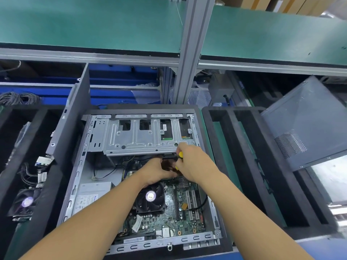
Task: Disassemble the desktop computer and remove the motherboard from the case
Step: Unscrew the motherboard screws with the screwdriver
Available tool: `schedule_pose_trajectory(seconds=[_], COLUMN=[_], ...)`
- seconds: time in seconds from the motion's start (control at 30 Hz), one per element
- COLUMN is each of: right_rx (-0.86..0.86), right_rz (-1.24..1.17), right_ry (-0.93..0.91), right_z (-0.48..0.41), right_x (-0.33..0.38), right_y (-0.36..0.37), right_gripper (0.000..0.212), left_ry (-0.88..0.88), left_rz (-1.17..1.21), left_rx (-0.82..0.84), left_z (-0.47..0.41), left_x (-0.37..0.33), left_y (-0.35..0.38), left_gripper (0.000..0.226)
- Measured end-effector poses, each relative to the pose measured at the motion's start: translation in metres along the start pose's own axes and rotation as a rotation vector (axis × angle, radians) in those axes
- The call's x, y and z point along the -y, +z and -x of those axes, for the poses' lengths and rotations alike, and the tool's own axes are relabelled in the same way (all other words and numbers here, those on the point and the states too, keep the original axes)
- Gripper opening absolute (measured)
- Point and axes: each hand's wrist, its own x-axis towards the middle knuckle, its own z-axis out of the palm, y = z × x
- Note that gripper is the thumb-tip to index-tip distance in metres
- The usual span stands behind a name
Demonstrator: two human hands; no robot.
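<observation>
all that shows of the person is two arms, the left arm [97, 216] and the right arm [249, 207], bare as far up as one can see. the left hand [155, 170] and right hand [195, 162] are bare as well.

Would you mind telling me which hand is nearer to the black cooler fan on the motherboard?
Left. The left hand sits just beyond the cooler fan, its wrist over the fan's far edge. The right hand, holding a yellow-handled screwdriver, is farther up and right.
</observation>
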Motion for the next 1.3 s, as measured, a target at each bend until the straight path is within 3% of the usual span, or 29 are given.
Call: schedule_pose_trajectory(seconds=[0.13,0.23,0.43,0.53,0.63,0.93,1.03,1.17,1.3], right_rx=[-0.029,-0.071,-0.154,-0.197,-0.235,-0.283,-0.418,-0.657,-0.782], right_rz=[-0.028,-0.045,-0.108,-0.134,-0.139,-0.167,-0.186,-0.284,-0.485], right_ry=[-0.007,-0.010,-0.031,-0.049,-0.053,-0.024,-0.026,-0.023,-0.006], right_z=[0.004,0.008,0.012,0.012,0.013,0.016,0.019,0.022,0.026], right_x=[-0.006,-0.009,-0.013,-0.014,-0.014,-0.015,-0.018,-0.025,-0.037], right_y=[-0.008,-0.013,-0.025,-0.028,-0.028,-0.028,-0.033,-0.041,-0.052], right_gripper=[0.019,0.017,0.009,0.006,0.005,0.006,0.008,0.016,0.018], left_ry=[0.036,0.011,0.023,0.075,0.111,0.139,0.187,0.401,0.416], left_rz=[-0.341,-0.556,-0.729,-0.813,-0.741,-0.571,-0.561,-0.662,-0.348], left_rx=[-0.112,-0.100,0.050,0.049,0.016,-0.044,-0.044,-0.003,0.036], left_z=[0.000,0.000,-0.003,-0.002,0.001,0.007,0.015,0.029,0.036], left_x=[0.001,-0.001,0.003,0.005,0.004,-0.005,-0.008,-0.029,-0.068], left_y=[0.007,0.015,0.015,0.017,0.017,0.016,0.012,0.016,0.027], left_gripper=[0.033,0.024,0.054,0.066,0.067,0.025,0.023,0.022,0.028])
